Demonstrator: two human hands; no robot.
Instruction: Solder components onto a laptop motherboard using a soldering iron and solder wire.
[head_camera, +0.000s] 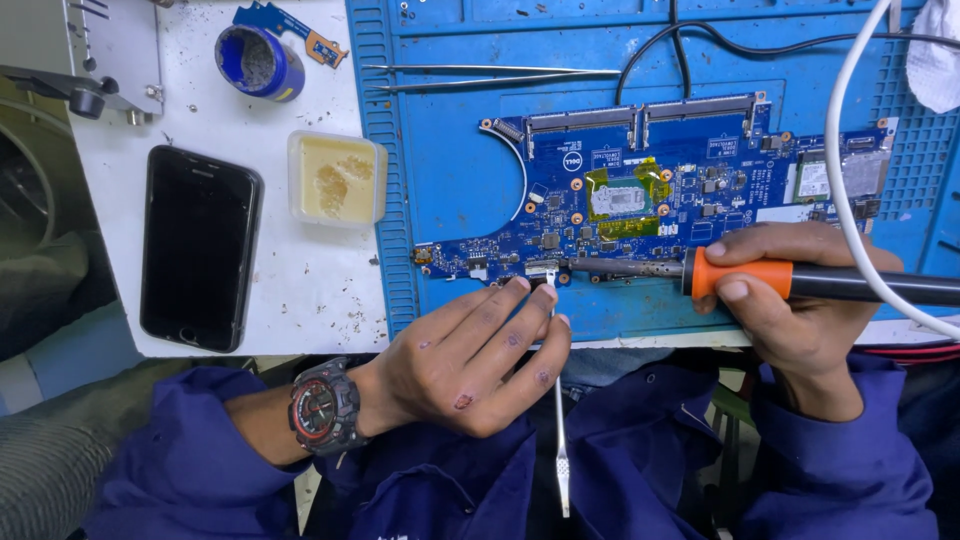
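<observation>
Head view of a repair bench. A blue laptop motherboard (650, 195) lies flat on a blue ribbed work mat (450, 150), its long side running left to right and its lower edge close to the near rim of the mat. The right hand (800, 300) is closed in a full grip around the black and orange handle of a soldering iron (740, 275), thumb on the orange collar; the iron lies almost level, and its tip points left to a connector at the board's lower edge. The left hand (470, 360), with a black and red wristwatch (322, 405) on the wrist, pinches thin metal tweezers (556, 380) between thumb and fingers, the other fingers loosely curled; the tweezer points meet the board at the same connector, just beside the iron tip, while the far end runs down over the lap. A white cable (845, 180) curves across the right end of the board. A second, long pair of tweezers (490, 75) lies at the top of the mat. To the left, on the white tabletop (300, 290), are a black smartphone (198, 250) face up, a square tub of yellowish flux (336, 178) and a round blue tin (258, 62).
</observation>
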